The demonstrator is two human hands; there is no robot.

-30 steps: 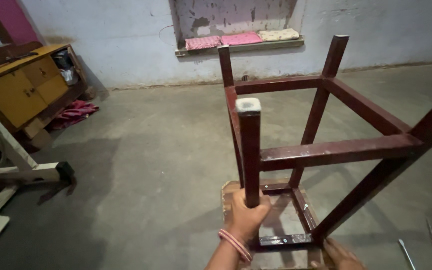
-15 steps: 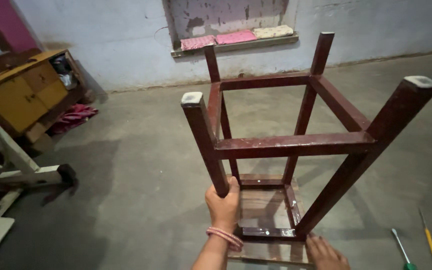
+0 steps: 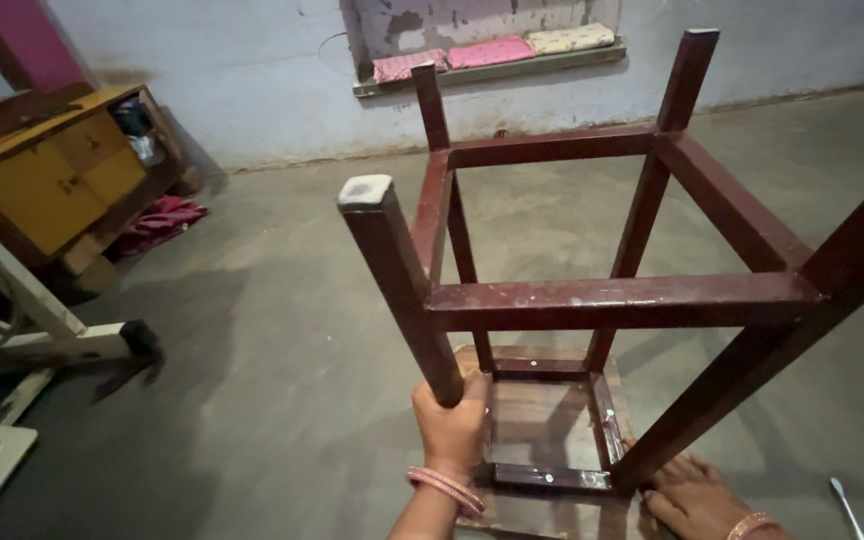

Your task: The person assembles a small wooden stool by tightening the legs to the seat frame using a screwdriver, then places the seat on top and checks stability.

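A dark red wooden stool is seen flipped upside down on the concrete floor, seat down and all four legs pointing up. The near-left leg, the one with a pale worn cap on its end, is gripped low down by the left hand, fingers wrapped tight around it; pink bangles are worn on that wrist. The right hand is laid flat and open by the foot of the near-right leg, touching the seat edge or the floor there, hard to tell which, with nothing held in it. A yellow cabinet is parked over by the far-left wall, with some whitish wooden framework lying at the left edge of the floor. A screwdriver-like tool is left on the floor at the bottom right, near the right hand. Folded cloths are stacked on a wall ledge behind.
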